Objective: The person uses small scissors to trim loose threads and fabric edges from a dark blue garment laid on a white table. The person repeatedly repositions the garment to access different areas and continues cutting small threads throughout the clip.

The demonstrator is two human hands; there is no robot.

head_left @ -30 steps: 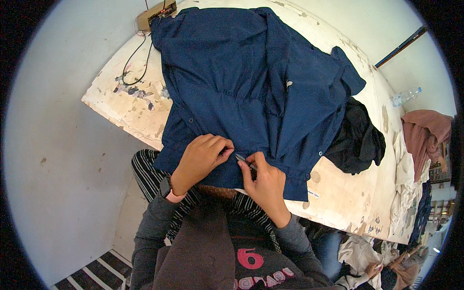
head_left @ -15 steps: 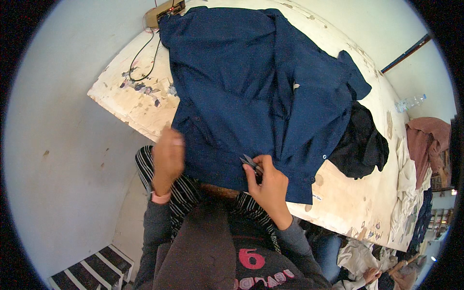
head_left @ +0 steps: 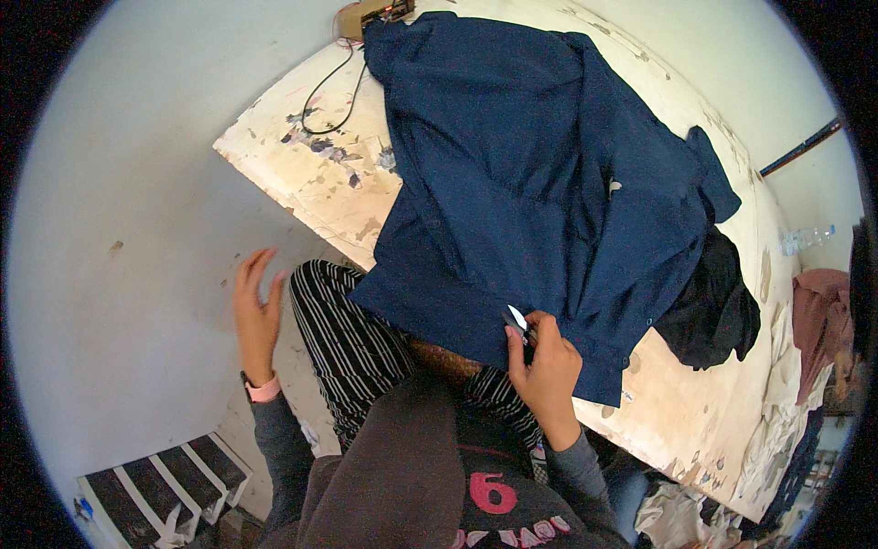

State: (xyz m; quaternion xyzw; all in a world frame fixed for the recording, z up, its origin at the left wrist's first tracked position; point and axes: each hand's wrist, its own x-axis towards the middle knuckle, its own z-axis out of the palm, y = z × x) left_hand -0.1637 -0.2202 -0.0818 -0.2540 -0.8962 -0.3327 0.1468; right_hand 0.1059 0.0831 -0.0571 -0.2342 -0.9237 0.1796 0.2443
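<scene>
A dark blue shirt (head_left: 540, 174) lies spread over a worn white table (head_left: 320, 174), its lower hem hanging off the near edge over my lap. My right hand (head_left: 544, 361) rests at that hem, closed on a small metal tool (head_left: 517, 320) with a shiny tip, likely a thread cutter. My left hand (head_left: 256, 306) is off the table to the left, held in the air beside my striped trouser leg (head_left: 352, 352), fingers spread and holding nothing.
A black garment (head_left: 713, 311) lies at the shirt's right side. A brown box with a black cable (head_left: 334, 91) sits at the table's far corner. A pinkish cloth (head_left: 823, 311) and more clothes pile at the right. A striped mat (head_left: 155, 485) lies on the floor at lower left.
My left hand has let go of the shirt's hem and swung out to the left, away from the table. My right hand stays at the hem with the tool.
</scene>
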